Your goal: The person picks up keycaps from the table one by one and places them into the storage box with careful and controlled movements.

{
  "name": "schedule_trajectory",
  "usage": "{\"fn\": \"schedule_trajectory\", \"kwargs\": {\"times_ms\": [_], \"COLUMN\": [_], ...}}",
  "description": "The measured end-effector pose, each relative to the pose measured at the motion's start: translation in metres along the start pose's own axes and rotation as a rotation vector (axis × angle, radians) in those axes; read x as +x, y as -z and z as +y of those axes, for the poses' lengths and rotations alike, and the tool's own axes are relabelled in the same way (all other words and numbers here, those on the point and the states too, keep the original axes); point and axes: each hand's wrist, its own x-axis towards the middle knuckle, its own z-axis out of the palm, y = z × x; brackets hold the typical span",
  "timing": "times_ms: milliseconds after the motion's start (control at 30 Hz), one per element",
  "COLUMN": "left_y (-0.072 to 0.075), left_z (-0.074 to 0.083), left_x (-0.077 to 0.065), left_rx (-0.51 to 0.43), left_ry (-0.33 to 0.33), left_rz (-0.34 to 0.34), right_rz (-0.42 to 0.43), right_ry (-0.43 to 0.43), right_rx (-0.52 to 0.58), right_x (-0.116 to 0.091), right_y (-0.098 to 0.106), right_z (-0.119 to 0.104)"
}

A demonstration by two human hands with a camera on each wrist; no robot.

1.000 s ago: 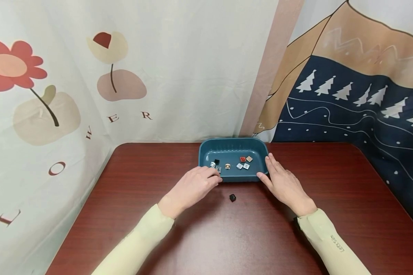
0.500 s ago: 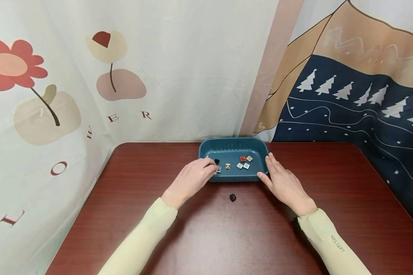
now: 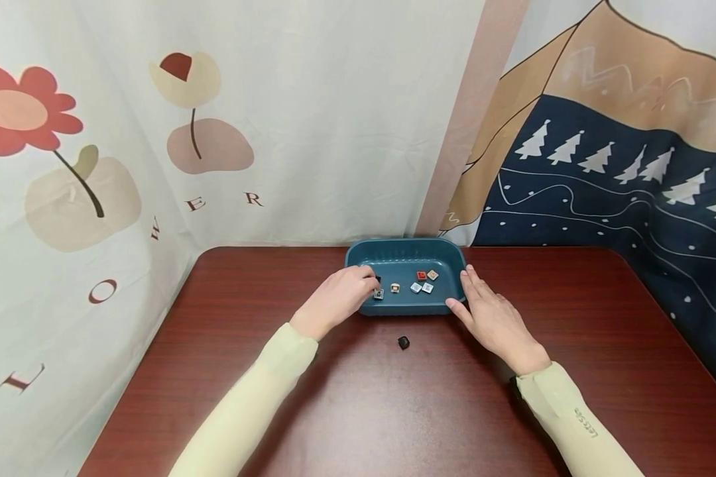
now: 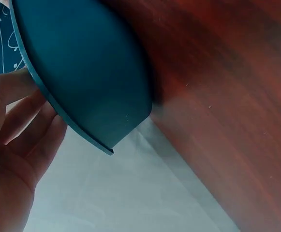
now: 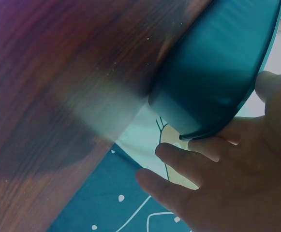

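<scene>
A blue-green plastic tray [image 3: 414, 309] stands at the table's back edge with several small square pieces in it that look like keycaps. Over its left front corner reaches my left hand [image 3: 340, 296], fingers bent down inside. A grey piece [image 3: 378, 294] and a partly covered black one lie by those fingertips. In the left wrist view the tray wall hides the fingertips, so whether they pinch anything is unclear. My right hand [image 3: 494, 321] rests against the tray's right end, fingers extended and thumb at the front rim; the right wrist view shows its spread fingers [image 5: 179, 159].
Inside the tray lie a red piece [image 3: 421, 275], beige ones [image 3: 395, 288] and two white ones [image 3: 427, 288]. A single black piece [image 3: 403, 342] sits on the brown table [image 3: 388, 411] before the tray. Printed curtains [image 3: 310, 132] hang behind the table.
My left hand has moved from the front rim up and into the tray's left side, then slightly right toward the black piece. A white piece at the left is out of sight. Right hand unchanged.
</scene>
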Motion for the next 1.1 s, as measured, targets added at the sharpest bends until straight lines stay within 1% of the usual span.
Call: {"fn": "schedule_trajectory", "kwargs": {"times_ms": [133,200,400,533,700,767,833,1000,1100], "left_y": [-0.001,-0.001,-0.003,-0.005,-0.008,-0.008,-0.007,-0.005,-0.004], "left_z": [-0.001,-0.002,-0.004,-0.006,-0.009,-0.009,-0.010,-0.011,-0.012], "left_x": [0.007,0.010,0.018,0.021,0.025,0.025,0.025,0.021,0.017], "left_rx": [-0.002,0.010,0.041,0.067,0.164,0.202,0.219,0.217,0.186], "left_ry": [0.037,0.053,0.103,0.112,0.096,0.101,0.115,0.141,0.160], "left_rz": [-0.092,-0.127,-0.186,-0.184,-0.145,-0.142,-0.151,-0.150,-0.118], "right_rz": [0.000,0.001,-0.001,0.001,-0.005,-0.010,-0.012,-0.008,-0.009], "right_ry": [-0.002,-0.002,-0.002,-0.003,-0.013,-0.014,-0.016,-0.016,-0.015], "right_rx": [0.000,-0.001,-0.002,-0.008,-0.008,-0.008,-0.009,-0.012,-0.012], "right_x": [0.000,0.000,0.000,0.000,0.000,0.000,0.000,0.000,0.000], "right_y": [0.000,0.000,0.000,0.000,0.000,0.000,0.000,0.001,0.001], "right_z": [0.000,0.000,0.000,0.000,0.000,0.000,-0.001,0.000,-0.001]}}
